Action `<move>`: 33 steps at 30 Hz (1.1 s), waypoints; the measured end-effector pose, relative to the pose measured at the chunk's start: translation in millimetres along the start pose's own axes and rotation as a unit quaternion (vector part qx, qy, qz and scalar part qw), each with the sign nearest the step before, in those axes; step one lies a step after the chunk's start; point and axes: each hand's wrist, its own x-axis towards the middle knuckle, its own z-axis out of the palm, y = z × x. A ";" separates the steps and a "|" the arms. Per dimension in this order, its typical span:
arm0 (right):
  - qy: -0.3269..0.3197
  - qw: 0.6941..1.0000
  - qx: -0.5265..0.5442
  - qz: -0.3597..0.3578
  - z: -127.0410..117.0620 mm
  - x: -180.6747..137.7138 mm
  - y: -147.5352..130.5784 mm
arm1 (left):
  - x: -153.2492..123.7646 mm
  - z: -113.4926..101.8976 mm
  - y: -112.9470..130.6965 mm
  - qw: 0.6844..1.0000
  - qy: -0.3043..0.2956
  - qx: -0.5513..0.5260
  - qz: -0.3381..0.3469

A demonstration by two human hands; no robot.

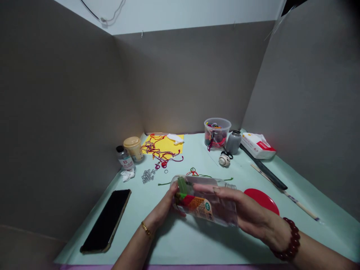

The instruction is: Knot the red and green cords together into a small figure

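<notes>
A clear plastic bottle (205,198) with a colourful label lies on its side above the pale green table (180,240), held between both hands. My left hand (165,208) grips the bottle's base end, where a green strip shows. My right hand (247,212) wraps over the bottle's body from the right, fingers pressed along its top. A gold bracelet is on the left wrist, dark red beads on the right.
A black phone (108,219) lies front left. A red disc (263,198), cords on yellow paper (163,148), metal rings (147,175), a tub of cords (217,132), two small jars, a tissue pack (257,145) and long sticks sit around. Grey partition walls enclose the table.
</notes>
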 end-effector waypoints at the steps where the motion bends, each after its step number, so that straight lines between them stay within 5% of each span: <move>1: 0.003 1.000 -0.004 0.006 0.2 -0.7 -1.4 | -0.3 0.1 0.0 1.000 -0.001 -0.003 -0.003; 11: -0.029 0.998 -0.040 0.026 -4.5 -5.8 -21.4 | -1.9 13.4 5.1 0.998 -0.021 -0.051 0.035; 18: -0.036 0.996 -0.085 0.017 -18.2 -17.4 -42.8 | 4.9 8.6 -6.6 0.995 0.048 -0.072 0.053; 33: -0.004 0.959 -0.282 0.010 8.5 -6.8 -82.8 | 8.3 4.5 -8.7 0.986 0.080 -0.144 0.024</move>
